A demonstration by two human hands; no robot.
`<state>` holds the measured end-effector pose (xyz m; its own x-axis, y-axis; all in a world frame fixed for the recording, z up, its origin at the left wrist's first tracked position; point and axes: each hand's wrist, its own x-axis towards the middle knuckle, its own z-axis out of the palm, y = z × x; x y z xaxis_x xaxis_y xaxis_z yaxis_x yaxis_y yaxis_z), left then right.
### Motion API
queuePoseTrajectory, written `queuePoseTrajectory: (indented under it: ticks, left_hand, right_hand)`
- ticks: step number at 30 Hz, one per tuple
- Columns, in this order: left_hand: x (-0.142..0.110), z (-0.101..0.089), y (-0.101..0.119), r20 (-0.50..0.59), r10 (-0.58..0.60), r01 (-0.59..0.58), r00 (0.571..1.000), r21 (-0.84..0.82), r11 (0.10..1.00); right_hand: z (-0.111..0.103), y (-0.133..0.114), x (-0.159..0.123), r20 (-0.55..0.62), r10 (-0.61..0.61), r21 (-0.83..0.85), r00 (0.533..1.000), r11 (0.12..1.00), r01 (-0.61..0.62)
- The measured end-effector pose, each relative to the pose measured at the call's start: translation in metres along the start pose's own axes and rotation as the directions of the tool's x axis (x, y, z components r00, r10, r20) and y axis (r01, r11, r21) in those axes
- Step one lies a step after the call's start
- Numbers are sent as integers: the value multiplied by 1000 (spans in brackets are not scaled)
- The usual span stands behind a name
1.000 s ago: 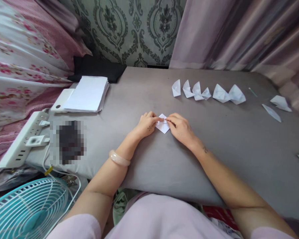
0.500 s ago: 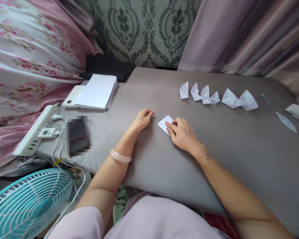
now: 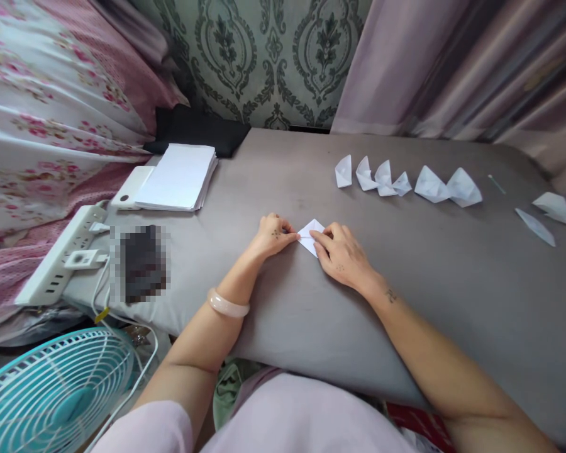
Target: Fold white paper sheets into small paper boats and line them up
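1. Grey padded bench (image 3: 434, 277) against green damask wallpaper, mauve curtain at 1 o'clock, floral pink bedding at 10 o'clock.
2. At centre, small folded white paper (image 3: 310, 234), diamond-shaped, lying flat on the bench.
3. Left hand (image 3: 272, 234) at the paper's 9 o'clock, fingers curled together, tips touching the paper's left corner; pale bangle (image 3: 227, 303) on the wrist.
4. Right hand (image 3: 343, 257) at the paper's 4 o'clock, fingers (image 3: 321, 238) held close and pressed flat on the lower right part of the sheet, covering it.
5. Row of finished folded paper pieces (image 3: 405, 181) at 1 o'clock from the hands, well apart, some touching one another.
6. Two more folded pieces (image 3: 547, 215) near the bench's right edge at 3 o'clock; thin stick (image 3: 496, 184) just beyond the row.
7. Stack of white sheets (image 3: 178, 177) at 10 o'clock, resting partly over a white device (image 3: 128, 187); dark cushion (image 3: 198, 129) behind it.
8. White power strip (image 3: 59, 259) with plugged adapter at 9 o'clock, off the bench's left end; blurred dark object beside it.
9. Teal fan grille (image 3: 51, 396) at 7 o'clock, below the bench edge.
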<state>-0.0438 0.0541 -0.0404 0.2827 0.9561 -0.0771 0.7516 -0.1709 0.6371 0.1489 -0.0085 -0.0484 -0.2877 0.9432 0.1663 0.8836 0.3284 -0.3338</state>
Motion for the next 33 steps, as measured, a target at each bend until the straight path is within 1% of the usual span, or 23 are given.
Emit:
queuePoseTrajectory:
  ticks: [3, 5, 9, 13, 15, 19, 22, 27, 30, 33]
  left_hand:
    - [1, 0, -1, 14, 21, -21, 1000, -3, 1000]
    - [1, 0, -2, 3, 7, -7, 1000, -13, 1000]
    - [2, 2, 0, -29, -61, 60, 998, -25, 998]
    - [3, 4, 6, -3, -154, 154, 988, -56, 986]
    - [4, 6, 9, -9, -182, 182, 983, -36, 983]
    - [4, 8, 10, -38, -153, 155, 988, 57, 986]
    - [1, 10, 8, -52, -124, 127, 991, 75, 989]
    - [0, 15, 6, -108, -89, 95, 990, 58, 994]
    - [3, 15, 7, -82, -75, 77, 994, 29, 997]
    - [5, 14, 7, -56, -85, 82, 995, -45, 996]
  right_hand:
    - [1, 1, -1, -6, 1, 11, 1000, 1000, -1]
    - [1, 1, -1, 0, 7, 12, 1000, 1000, -7]
    - [1, 1, -2, 14, 6, -1, 1000, 1000, -6]
    - [2, 2, -4, 13, -26, -30, 1000, 999, 26]
    - [2, 1, -4, 13, -39, -51, 999, 998, 40]
    - [1, -1, 0, 3, -21, -54, 1000, 998, 21]
    - [0, -1, 3, -8, -4, -19, 1000, 1000, 4]
    - [5, 6, 9, -41, 29, 66, 999, 997, -27]
    - [11, 12, 17, -59, 86, 162, 995, 984, -76]
    - [17, 14, 23, -82, 141, 227, 987, 967, -119]
